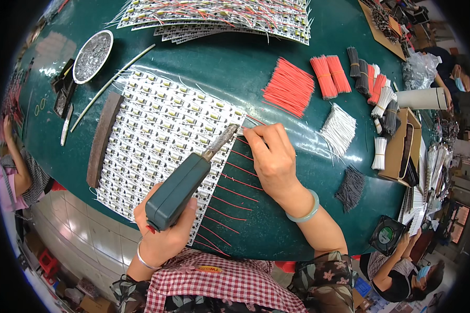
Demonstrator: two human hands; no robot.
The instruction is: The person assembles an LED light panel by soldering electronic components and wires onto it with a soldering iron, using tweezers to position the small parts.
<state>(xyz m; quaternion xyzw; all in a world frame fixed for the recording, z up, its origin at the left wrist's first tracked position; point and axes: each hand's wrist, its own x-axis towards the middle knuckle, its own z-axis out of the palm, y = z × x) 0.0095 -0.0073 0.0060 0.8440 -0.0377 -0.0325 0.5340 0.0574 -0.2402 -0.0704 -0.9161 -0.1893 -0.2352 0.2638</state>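
Note:
My left hand (164, 235) is wrapped round the handle of a dark green soldering gun (177, 190). Its metal tip meets the upper right edge of a white circuit board panel (156, 121) covered with rows of small components. Right at that tip, the thumb and fingertips of my right hand (274, 161) are pinched on a thin wire, mostly hidden by the fingers. Several thin red wires (232, 203) stick out from the panel's right edge below this spot. Along the panel's left edge lies a dark brown bar (104, 141).
More wired panels (214, 15) are stacked at the back. Loose red wires (289, 87), white wires (339, 129) and black wires (351, 188) lie to the right, near a cardboard box (402, 148) and a small fan (385, 235). A bowl (92, 56) stands back left. Other people sit at both sides.

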